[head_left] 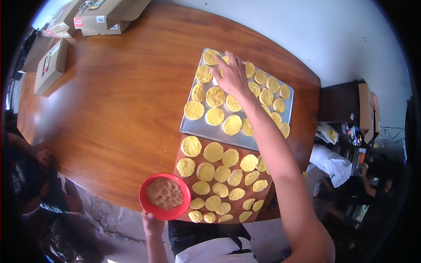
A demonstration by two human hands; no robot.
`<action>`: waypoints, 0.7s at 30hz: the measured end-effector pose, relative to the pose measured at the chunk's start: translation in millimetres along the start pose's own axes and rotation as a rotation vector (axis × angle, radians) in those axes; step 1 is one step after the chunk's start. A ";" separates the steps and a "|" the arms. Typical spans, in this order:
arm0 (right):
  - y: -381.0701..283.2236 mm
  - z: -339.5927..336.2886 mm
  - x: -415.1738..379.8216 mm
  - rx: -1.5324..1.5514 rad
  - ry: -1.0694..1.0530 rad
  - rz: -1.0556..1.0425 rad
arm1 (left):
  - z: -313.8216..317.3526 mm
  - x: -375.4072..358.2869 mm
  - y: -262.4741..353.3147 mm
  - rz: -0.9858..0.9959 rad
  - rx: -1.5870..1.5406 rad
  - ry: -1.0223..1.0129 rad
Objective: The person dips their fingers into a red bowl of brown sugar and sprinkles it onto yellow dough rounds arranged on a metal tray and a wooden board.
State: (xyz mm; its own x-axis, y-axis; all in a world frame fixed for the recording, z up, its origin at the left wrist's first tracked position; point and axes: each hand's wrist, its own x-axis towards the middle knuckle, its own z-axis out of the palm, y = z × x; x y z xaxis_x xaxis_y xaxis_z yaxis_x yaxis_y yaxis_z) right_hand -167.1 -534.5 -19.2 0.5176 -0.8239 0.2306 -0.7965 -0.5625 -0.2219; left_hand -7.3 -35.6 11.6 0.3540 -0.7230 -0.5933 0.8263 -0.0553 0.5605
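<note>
My left hand (153, 224) grips the rim of a red bowl (187, 193) at the table's front edge. Inside the bowl is a brown, crumbly, sugar-like filling (164, 193). My right hand (231, 76) is stretched over the far part of a metal baking tray (202, 128), thumb and fingers apart, just above or touching the yellow-topped rounds there. Rows of pale rounds with a rough yellow topping (215, 117) cover the tray; my hand and forearm hide some. Nearer me, several yellow discs (213, 151) lie on a reddish-brown board or sheet (184, 149).
Cardboard boxes (51, 65) stand at the table's far left. Another person (26, 166) is at the left edge, and a further person (372, 188) appears at the right. A dark cabinet (340, 103) and a white bag (331, 164) are right of the wooden table (118, 109).
</note>
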 end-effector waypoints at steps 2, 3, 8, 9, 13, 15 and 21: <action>-6.4 9.5 1.4 -0.044 0.018 -0.007 | -0.1 -1.4 1.0 -0.014 -0.009 0.010; -7.9 14.3 3.4 -0.059 0.019 -0.001 | -0.6 -1.6 0.7 -0.016 -0.009 0.012; -11.8 24.9 7.6 -0.084 0.014 -0.001 | -8.8 -3.9 1.7 0.006 0.004 0.068; -13.5 22.9 4.3 -0.082 -0.012 -0.014 | -8.6 -3.7 2.6 0.007 0.002 0.068; -14.8 16.3 -0.9 -0.058 0.005 -0.018 | -10.1 -2.2 5.7 0.021 -0.017 0.064; -11.6 16.7 2.8 -0.065 0.001 -0.001 | -11.6 -2.5 6.0 0.016 -0.020 0.069; -15.7 15.4 0.6 -0.072 -0.055 -0.001 | -11.8 -1.4 4.8 0.003 -0.035 0.059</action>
State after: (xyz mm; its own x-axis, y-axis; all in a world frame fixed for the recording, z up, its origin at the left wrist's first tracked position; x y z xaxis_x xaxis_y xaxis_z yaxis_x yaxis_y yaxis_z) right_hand -149.4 -527.2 -30.1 0.5336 -0.8268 0.1778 -0.8152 -0.5589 -0.1521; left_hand 1.3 -26.7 8.2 0.3809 -0.6809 -0.6255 0.8396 -0.0286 0.5424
